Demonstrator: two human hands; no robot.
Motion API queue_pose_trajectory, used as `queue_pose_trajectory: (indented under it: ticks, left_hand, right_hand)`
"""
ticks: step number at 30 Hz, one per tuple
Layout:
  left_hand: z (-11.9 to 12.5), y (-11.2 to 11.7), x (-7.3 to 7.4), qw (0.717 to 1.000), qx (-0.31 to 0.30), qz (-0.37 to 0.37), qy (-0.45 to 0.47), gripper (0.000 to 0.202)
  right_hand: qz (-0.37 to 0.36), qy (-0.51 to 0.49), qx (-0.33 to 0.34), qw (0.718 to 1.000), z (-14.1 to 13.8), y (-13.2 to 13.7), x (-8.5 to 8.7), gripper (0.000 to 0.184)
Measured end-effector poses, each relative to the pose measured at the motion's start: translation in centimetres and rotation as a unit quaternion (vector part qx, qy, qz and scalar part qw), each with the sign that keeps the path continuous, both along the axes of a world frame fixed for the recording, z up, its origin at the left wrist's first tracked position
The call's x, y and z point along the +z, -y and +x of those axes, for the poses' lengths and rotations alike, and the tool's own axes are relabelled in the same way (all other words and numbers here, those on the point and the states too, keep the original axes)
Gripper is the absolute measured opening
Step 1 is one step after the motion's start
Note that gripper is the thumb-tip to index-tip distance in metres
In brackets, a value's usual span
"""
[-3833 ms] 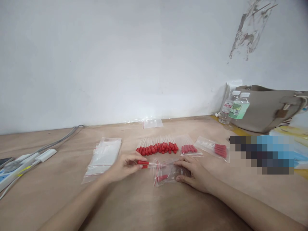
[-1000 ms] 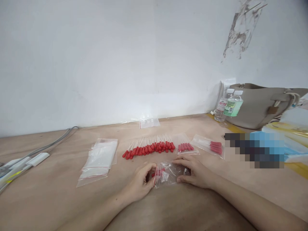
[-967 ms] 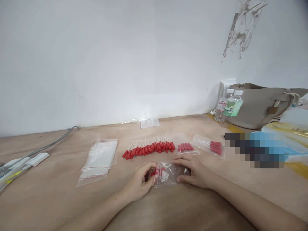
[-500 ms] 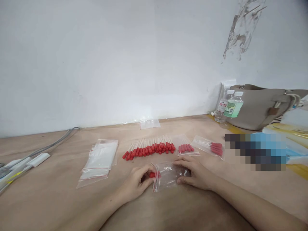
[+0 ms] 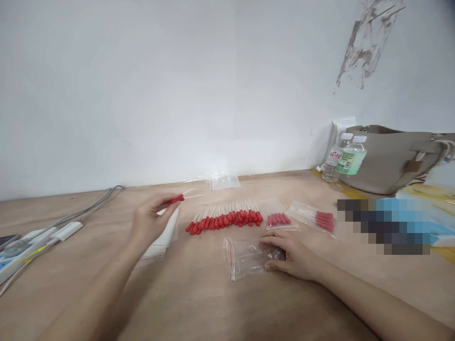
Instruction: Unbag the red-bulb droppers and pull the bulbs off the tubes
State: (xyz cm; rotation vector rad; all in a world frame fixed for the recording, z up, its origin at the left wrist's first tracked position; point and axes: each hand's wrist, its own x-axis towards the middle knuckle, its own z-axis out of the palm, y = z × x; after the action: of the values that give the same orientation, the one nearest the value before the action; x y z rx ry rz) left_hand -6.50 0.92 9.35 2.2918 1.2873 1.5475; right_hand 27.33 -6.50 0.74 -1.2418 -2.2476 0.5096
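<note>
My left hand (image 5: 152,220) is raised over the stack of clear zip-lock bags (image 5: 159,244), pinching red-tipped sticks (image 5: 177,199) by their red ends. Their thin pale shafts point right; two show. On the table, my right hand (image 5: 289,253) grips the right end of a clear zip-lock bag (image 5: 245,260), whose red seal line faces left. No stick shows inside it. Beyond the bag lies a row of red-tipped sticks (image 5: 227,219), red ends toward me. To its right are two filled bags, one (image 5: 279,218) beside the row and another (image 5: 316,219) farther right.
At the wall lies another clear bag (image 5: 225,183). Far left are a power strip (image 5: 21,255) and a grey cable (image 5: 88,203). Two bottles (image 5: 350,158) and a grey handbag (image 5: 387,161) stand back right. A blurred patch (image 5: 387,227) covers the right side.
My left hand has moved from the bag's opening up and left, carrying red-tipped sticks. My right hand stays on the bag. The view has shifted slightly.
</note>
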Motion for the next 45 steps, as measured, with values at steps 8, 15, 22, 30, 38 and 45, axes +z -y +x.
queue_pose_trajectory:
  ticks: [8,15,22,30,38,45]
  left_hand:
    - [4.7,-1.5,-5.6,0.965,-0.027,0.062,-0.255,0.027]
    - [5.3,-0.6,-4.8,0.953,-0.03,-0.032,-0.299,0.025]
    - [7.2,5.0,-3.9,0.95,-0.172,-0.07,-0.25,0.032]
    - [6.5,6.3,-6.5,0.854,-0.282,-0.174,-0.402,0.051]
    - [6.1,5.9,-7.4,0.929,-0.203,-0.255,-0.178,0.038]
    - [6.6,5.5,-7.8,0.888,-0.191,-0.409,-0.095,0.032]
  right_hand:
    - [0.009,-0.001,0.0,1.0,-0.1,0.0,0.0,0.052]
    - [0.017,0.002,0.007,1.0,0.0,-0.1,-0.2,0.051]
    - [0.036,0.026,0.033,0.998,-0.1,0.0,0.1,0.049]
    - [0.045,0.109,0.103,0.988,-0.6,0.6,0.8,0.054]
    - [0.184,0.065,-0.064,0.979,0.9,-0.9,0.0,0.025]
    - [0.237,0.229,-0.186,0.926,3.0,-2.3,-0.2,0.021]
